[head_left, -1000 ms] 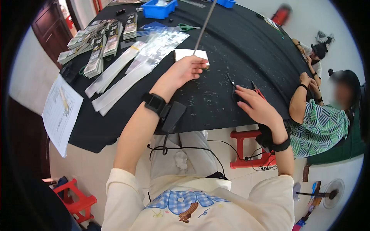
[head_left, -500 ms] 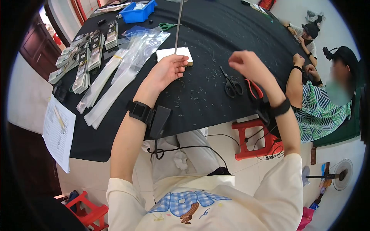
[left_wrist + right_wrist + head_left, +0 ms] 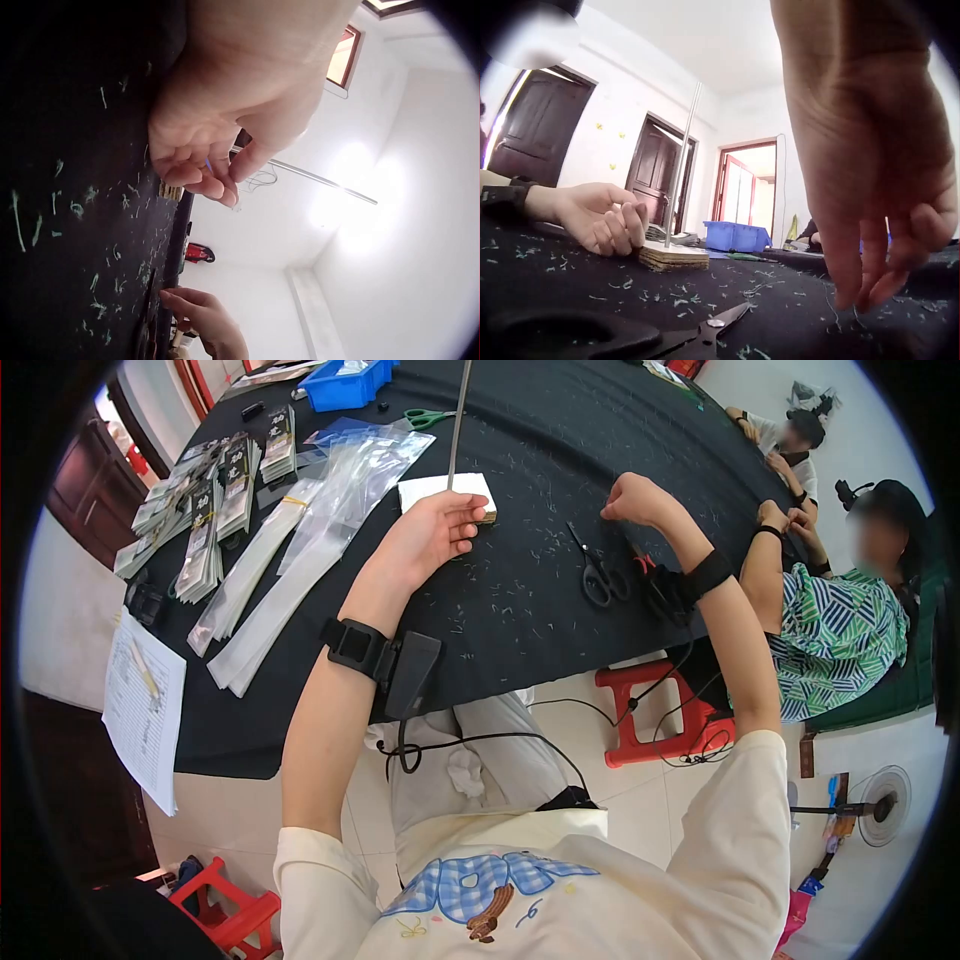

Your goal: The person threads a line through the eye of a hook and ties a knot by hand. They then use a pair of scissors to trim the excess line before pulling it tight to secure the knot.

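A thin metal rod (image 3: pixel 458 430) rises from a block with a white top (image 3: pixel 475 490) and layered sides. Beside the rod's lower end is my left hand (image 3: pixel 425 535), palm turned up and fingers loosely bent. The right wrist view shows the rod apart from those fingers. My right hand (image 3: pixel 645 500) hovers low over the black cloth, thumb and fingertips close together and pointing down. Thin green strands (image 3: pixel 836 315) show right beneath its fingertips; I cannot tell whether it pinches one. Black scissors (image 3: pixel 598 575) and red-handled pliers or cutters (image 3: pixel 643 563) lie nearer my body.
Clear plastic sleeves (image 3: pixel 330 510) and banded stacks of printed packets (image 3: pixel 205 525) lie to the left. Green-handled scissors (image 3: pixel 425 418) and a blue bin (image 3: pixel 348 382) are farther back. Thread scraps dot the cloth. A person (image 3: pixel 840 600) sits at the right.
My right hand has left the black scissors, which now lie on the cloth, and moved up and away from me. The left hand has stayed beside the rod while the head view shifted.
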A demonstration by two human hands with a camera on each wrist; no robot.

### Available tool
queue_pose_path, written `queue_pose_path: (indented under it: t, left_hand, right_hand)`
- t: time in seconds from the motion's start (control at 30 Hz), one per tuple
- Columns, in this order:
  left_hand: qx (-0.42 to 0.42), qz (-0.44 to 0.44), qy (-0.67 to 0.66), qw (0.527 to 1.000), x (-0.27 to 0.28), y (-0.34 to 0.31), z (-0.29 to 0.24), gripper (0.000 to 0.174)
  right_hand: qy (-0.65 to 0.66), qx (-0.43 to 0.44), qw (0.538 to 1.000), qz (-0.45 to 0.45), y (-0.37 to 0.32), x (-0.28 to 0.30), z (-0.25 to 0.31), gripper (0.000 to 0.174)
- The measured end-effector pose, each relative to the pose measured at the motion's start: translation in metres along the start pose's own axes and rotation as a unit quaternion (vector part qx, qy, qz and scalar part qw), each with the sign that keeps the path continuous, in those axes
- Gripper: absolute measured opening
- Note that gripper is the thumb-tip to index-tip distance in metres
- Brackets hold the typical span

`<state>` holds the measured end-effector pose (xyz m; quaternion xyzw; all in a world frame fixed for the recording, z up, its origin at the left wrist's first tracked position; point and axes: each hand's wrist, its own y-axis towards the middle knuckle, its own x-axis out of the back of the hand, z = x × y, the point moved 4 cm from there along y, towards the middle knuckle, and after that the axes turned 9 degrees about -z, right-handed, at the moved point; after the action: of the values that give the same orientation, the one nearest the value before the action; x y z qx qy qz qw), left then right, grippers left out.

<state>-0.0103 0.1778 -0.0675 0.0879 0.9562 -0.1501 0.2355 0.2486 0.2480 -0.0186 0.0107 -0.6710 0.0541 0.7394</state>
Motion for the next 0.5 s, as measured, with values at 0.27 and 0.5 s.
queue_pose_path:
  t: [0.27, 0.5]
  left_hand:
    - [0.004, -0.010, 0.012, 1.000, -0.003, -0.003, -0.001, 0.022]
    - [0.004, -0.017, 0.007, 1.000, -0.002, -0.003, -0.002, 0.023]
  right_hand:
    - [0.009, -0.015, 1.000, 0.000, 0.007, -0.006, -0.003, 0.026]
    - [0.077, -0.021, 0.997, 0.010, 0.006, -0.008, -0.011, 0.025]
